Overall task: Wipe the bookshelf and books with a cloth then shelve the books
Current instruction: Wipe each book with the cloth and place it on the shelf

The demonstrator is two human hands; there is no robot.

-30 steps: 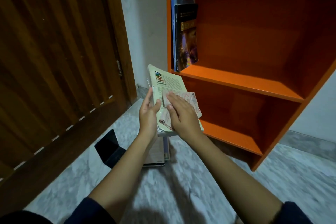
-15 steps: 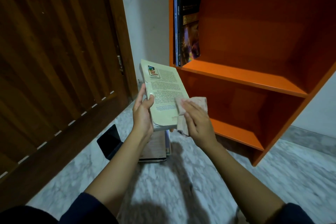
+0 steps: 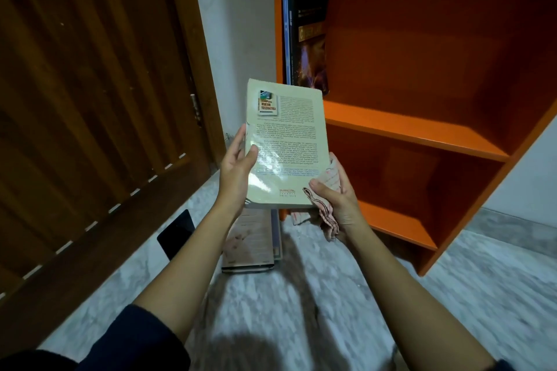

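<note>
I hold a cream paperback (image 3: 286, 141) up in front of the orange bookshelf (image 3: 416, 129), its back cover facing me. My left hand (image 3: 236, 170) grips its left edge, thumb on the cover. My right hand (image 3: 336, 194) holds the lower right corner, with a pale patterned cloth (image 3: 327, 214) bunched between palm and book. Two dark books (image 3: 306, 39) stand upright at the left end of the middle shelf. A small stack of books (image 3: 253, 242) lies on the floor below my hands.
A brown wooden door (image 3: 90, 99) fills the left side. A black flat object (image 3: 176, 233) lies on the marble floor (image 3: 301, 310) near the door. The lower shelf board (image 3: 398, 226) is bare where visible. A white wall (image 3: 238, 24) runs between door and shelf.
The book has risen and tilted more upright toward the shelf. My right hand with the cloth left the cover and moved to the book's lower right corner.
</note>
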